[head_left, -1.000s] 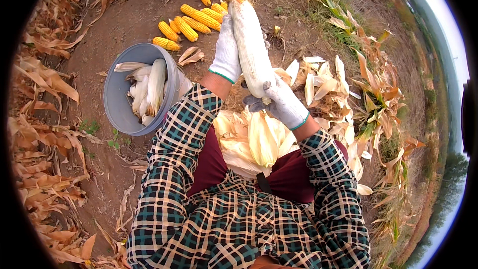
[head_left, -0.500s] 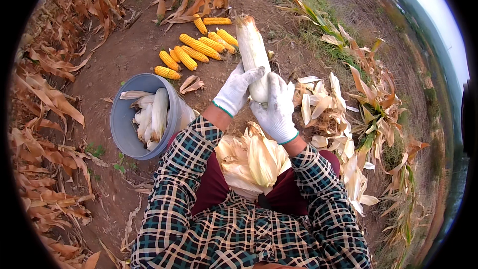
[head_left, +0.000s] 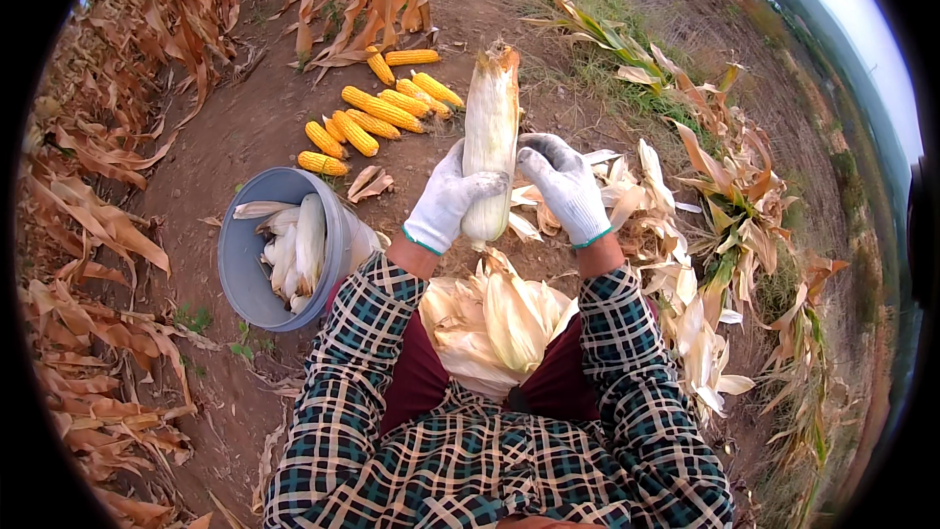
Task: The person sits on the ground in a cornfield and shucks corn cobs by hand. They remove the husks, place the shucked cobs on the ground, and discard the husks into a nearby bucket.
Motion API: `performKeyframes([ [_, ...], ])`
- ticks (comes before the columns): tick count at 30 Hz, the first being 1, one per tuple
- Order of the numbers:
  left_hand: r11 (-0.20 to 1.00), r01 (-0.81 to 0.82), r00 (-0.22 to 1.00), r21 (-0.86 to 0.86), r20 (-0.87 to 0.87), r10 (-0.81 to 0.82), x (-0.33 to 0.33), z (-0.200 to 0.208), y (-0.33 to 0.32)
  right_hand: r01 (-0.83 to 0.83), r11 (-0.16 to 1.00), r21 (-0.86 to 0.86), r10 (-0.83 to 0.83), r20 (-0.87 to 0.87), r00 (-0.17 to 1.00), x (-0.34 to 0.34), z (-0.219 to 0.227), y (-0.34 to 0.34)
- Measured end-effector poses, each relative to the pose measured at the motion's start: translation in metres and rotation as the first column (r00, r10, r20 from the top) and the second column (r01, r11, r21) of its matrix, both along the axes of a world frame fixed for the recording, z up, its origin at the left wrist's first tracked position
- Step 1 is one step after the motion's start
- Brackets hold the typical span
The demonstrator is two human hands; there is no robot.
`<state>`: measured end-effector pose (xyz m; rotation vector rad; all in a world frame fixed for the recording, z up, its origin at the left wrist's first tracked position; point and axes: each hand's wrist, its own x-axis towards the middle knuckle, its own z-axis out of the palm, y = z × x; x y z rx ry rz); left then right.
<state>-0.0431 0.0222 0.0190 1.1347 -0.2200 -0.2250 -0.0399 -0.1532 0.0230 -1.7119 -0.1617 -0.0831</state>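
Observation:
In front of me, an ear of corn (head_left: 490, 127) in its pale husk stands nearly upright, its frayed brown tip pointing away. My left hand (head_left: 452, 198), in a white glove with a green cuff edge, is closed around the ear's lower part, thumb across its front. At the ear's right side is my right hand (head_left: 566, 186), gloved alike. Its fingers are curled in, with fingertips beside the husk; whether they touch it or pinch something small is hidden. A pile of loose husks (head_left: 499, 318) lies between my knees, below the ear.
A grey bucket (head_left: 233, 269) at the left holds several husked-over ears (head_left: 305, 245). Beyond it, several bare yellow cobs (head_left: 382, 108) lie in rows on the soil. Stripped husks (head_left: 676, 264) are scattered at the right, beside cut stalks (head_left: 734, 196). Dry corn plants (head_left: 88, 225) line the left.
The ear has turned more upright and moved slightly left and nearer. My right hand has come off its lower end and moved to its right side, fingers curling. My left hand keeps its grip.

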Motion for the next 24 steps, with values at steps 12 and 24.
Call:
performKeyframes([
  [12,0.969,-0.192,0.981,-0.156,-0.071,0.183,0.01,-0.007,-0.011,0.017,0.996,-0.083,-0.013,0.043,0.999,-0.022,-0.015,0.033],
  [24,0.817,-0.539,0.842,0.205,0.154,0.517,0.009,-0.017,-0.014,0.059,0.977,0.205,-0.038,-0.105,0.994,-0.016,-0.018,0.049],
])
